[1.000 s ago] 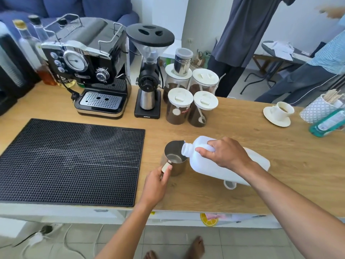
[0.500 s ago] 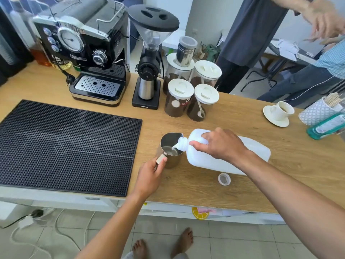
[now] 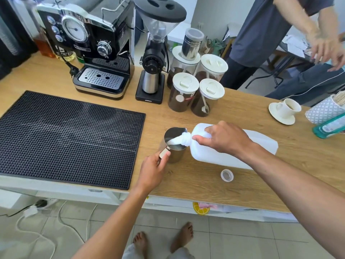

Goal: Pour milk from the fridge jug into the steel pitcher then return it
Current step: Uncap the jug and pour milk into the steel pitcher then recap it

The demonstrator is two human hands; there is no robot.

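Milk point(image 3: 176, 142) now streaming from jug point(image 3: 214, 152) in right-hand grip point(image 3: 226, 138) into pitcher point(image 3: 172, 144).

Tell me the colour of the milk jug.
White; the milk jug shows best in the head view.

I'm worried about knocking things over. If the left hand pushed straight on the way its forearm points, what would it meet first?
The left hand already touches the steel pitcher at its handle. Beyond that, probably the brown-filled coffee jars with white lids, though depth is unclear.
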